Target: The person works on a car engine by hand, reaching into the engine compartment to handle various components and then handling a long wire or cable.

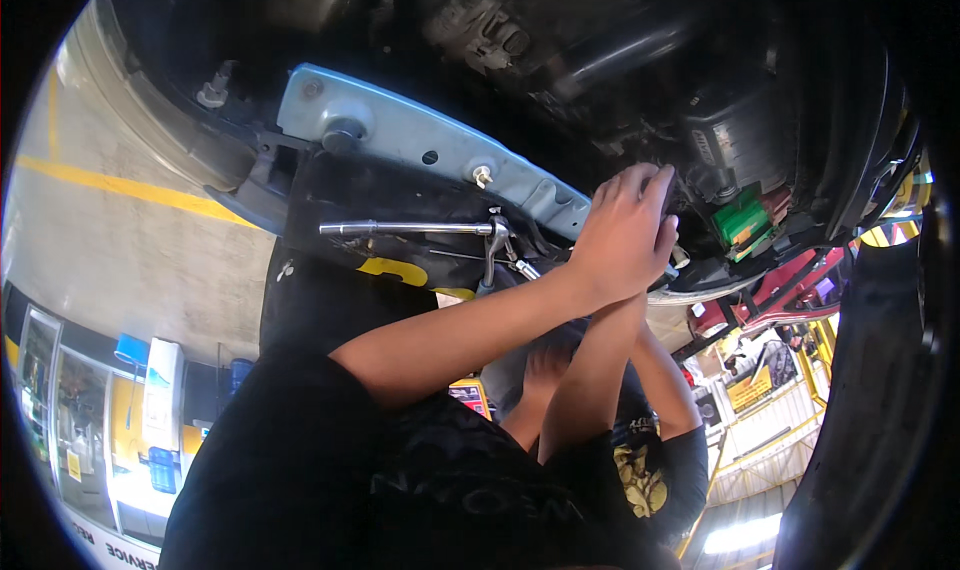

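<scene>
My left hand (pixel 622 228) reaches to the right under a dark vehicle body. Its fingers curl over a dark part near the end of a pale blue metal bracket (pixel 400 142); what they grip is hidden. My right forearm (pixel 590 380) rises behind the left wrist, and the right hand is mostly covered by the left, so its fingers cannot be made out. Left of the hands, a chrome ratchet handle (pixel 405 228) lies roughly level. Beside its head is a wrench (pixel 490 255), next to a short shiny rod (pixel 525 268). A light-coloured fastener (pixel 482 176) projects from the bracket.
A co-worker's hand (pixel 545 370) and a dark shirt with gold print (pixel 642 482) are just beyond my right arm. Green part (pixel 742 220) sits under the body at right. A red vehicle (pixel 790 285) stands farther off. Yellow floor line (pixel 140 188) runs at left.
</scene>
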A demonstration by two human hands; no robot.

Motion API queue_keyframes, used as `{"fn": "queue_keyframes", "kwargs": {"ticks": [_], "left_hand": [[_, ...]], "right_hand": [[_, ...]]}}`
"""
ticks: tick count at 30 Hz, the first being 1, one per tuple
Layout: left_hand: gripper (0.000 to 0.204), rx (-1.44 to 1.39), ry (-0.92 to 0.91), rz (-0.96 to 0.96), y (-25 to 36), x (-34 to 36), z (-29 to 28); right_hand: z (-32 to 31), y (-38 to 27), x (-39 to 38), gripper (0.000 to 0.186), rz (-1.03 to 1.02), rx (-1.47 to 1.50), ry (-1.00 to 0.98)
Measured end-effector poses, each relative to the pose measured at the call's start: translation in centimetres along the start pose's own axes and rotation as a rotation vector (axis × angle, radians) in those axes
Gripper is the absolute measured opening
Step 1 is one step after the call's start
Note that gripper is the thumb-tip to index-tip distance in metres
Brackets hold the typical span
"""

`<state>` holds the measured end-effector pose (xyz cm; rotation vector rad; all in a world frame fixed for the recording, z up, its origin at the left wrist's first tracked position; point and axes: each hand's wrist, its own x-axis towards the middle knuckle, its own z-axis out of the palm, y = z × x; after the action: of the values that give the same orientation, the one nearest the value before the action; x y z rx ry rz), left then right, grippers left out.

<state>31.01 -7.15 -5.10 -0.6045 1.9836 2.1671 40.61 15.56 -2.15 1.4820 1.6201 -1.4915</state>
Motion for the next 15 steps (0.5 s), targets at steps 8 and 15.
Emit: {"fn": "queue_keyframes", "kwargs": {"ticks": [8,15], "left_hand": [[0.036,-0.42,0.146,0.112,0.8,4.3,-0.5],[0.051,-0.469,0.162,-0.317,-0.6,11.9,1.6]], "right_hand": [[8.2,1.2,4.0,0.016,-0.252,0.026,0.321],[19.0,-1.8,0.4,0.018,-0.391,0.082,-0.052]]}}
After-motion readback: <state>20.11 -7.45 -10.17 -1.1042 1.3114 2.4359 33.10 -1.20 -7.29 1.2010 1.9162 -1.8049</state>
